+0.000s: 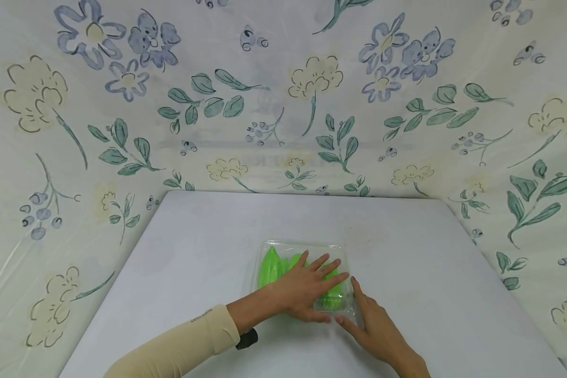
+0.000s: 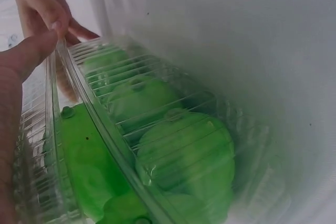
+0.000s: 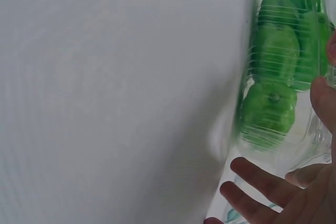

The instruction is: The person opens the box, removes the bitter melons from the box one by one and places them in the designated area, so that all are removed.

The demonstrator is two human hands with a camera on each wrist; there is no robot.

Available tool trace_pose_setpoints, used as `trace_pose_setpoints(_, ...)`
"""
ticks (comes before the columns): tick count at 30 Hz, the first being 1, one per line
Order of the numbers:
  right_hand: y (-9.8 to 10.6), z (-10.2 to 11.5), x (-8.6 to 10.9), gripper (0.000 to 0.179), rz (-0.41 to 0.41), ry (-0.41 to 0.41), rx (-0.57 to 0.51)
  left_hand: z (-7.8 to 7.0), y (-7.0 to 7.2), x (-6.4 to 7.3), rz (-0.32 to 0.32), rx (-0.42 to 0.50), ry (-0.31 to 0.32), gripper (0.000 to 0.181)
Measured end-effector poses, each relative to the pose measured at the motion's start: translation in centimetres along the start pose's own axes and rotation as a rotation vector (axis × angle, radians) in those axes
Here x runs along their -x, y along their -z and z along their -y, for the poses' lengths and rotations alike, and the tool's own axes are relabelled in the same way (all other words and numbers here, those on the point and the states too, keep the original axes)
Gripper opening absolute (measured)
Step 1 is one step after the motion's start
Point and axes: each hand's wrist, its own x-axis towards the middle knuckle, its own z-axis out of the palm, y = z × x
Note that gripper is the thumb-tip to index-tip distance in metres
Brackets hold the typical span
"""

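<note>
A clear plastic clamshell box (image 1: 290,244) sits on the table, holding several bright green, ribbed, fruit-like pieces (image 1: 270,266); their exact kind is unclear. My left hand (image 1: 307,287) lies across the top of the box with its fingers spread, hiding much of the contents. In the left wrist view, the left thumb (image 2: 32,51) is at the box's rim. At the front right corner is my right hand (image 1: 379,326), its thumb and index finger spread apart beside the box. Its other fingers (image 3: 265,181) are extended in the right wrist view.
The white table (image 1: 208,226) carries the box near its front middle. Floral-patterned sheeting (image 1: 274,115) rises behind the table and along both sides. A small black object (image 1: 247,339) shows beneath the left sleeve (image 1: 179,341).
</note>
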Motion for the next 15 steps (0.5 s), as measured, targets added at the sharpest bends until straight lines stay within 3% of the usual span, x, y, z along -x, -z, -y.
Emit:
trace_pose_setpoints(8,-0.66,0.1,-0.04,0.091,-0.07,0.009,-0.05,-0.03,-0.37,-0.13,-0.021,-0.036,-0.007,0.086)
trace_pose_setpoints(15,-1.03,0.36,-0.03,0.089,-0.135,0.0,-0.171,-0.21,-0.56,-0.14,-0.045,-0.05,-0.012,0.083)
